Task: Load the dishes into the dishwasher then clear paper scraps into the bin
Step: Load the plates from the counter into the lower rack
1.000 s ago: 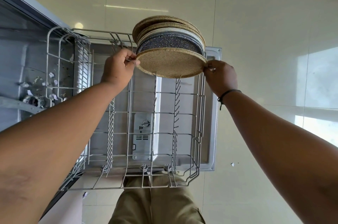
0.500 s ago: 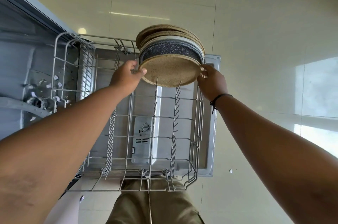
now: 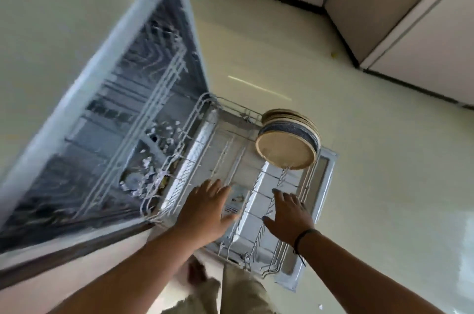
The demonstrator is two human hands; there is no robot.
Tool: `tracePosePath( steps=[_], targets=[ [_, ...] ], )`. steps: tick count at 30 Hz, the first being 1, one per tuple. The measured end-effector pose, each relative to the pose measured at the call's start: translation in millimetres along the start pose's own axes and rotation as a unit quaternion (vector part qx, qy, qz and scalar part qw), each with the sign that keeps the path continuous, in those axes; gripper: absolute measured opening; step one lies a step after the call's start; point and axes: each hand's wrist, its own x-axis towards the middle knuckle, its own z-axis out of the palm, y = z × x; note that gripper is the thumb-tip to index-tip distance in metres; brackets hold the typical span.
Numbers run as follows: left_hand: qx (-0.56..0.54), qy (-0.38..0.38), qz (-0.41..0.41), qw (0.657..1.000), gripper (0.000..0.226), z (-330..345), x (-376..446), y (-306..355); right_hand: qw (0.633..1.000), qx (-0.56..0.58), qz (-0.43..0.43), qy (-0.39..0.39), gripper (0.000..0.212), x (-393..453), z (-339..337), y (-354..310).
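A view from the head camera looked steeply down at an open dishwasher with its lower rack (image 3: pixel 246 185) pulled out over the lowered door (image 3: pixel 325 185). A stack of round plates (image 3: pixel 286 145), tan ones with a dark speckled one among them, stood on edge at the rack's far right corner, leaning slightly. Both hands hovered above the rack's near half, well apart from the stack. The left hand (image 3: pixel 205 211) was spread flat with fingers apart, holding nothing. The right hand (image 3: pixel 289 213), a dark band at its wrist, was likewise spread and empty.

The likely risk was the stack: several plates bunched together rather than slotted singly might tip or slide against the tines, most of all if the rack were pushed in with a jolt. Small pale paper scraps (image 3: pixel 154 165) lay inside the tub floor by the rack's far left edge, and might be shut inside if the rack were pushed in first.

The picture was smeared by motion, so the tines under the plates, the exact plate count and the scraps' shapes were hard to make out. No bin was in view. One pale fleck (image 3: pixel 320 306) lay on the floor tiles near the bottom right edge.
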Motion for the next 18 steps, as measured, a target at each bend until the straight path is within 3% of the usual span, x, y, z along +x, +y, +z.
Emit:
tracePosePath(
  steps=[5, 8, 13, 18],
  targets=[
    [-0.003, 0.110, -0.042, 0.993, 0.076, -34.3, -114.5, -14.4, 0.985, -0.071, -0.149, 0.052, 0.081, -68.0, -34.4, -83.6],
    [-0.030, 0.209, -0.084, 0.974, 0.070, -45.5, -187.3, -26.2, 0.957, -0.118, -0.248, 0.091, 0.085, -113.1, -49.5, -145.4],
    [-0.060, 0.365, -0.166, 0.914, 0.063, -34.7, -330.7, -42.8, 0.872, -0.188, -0.417, 0.175, 0.078, -206.2, -32.5, -243.1],
    [-0.039, 0.443, -0.300, 0.844, 0.059, 15.9, -512.3, -57.7, 0.788, -0.160, -0.561, 0.195, 0.074, -326.3, 30.2, -339.8]
  ],
)
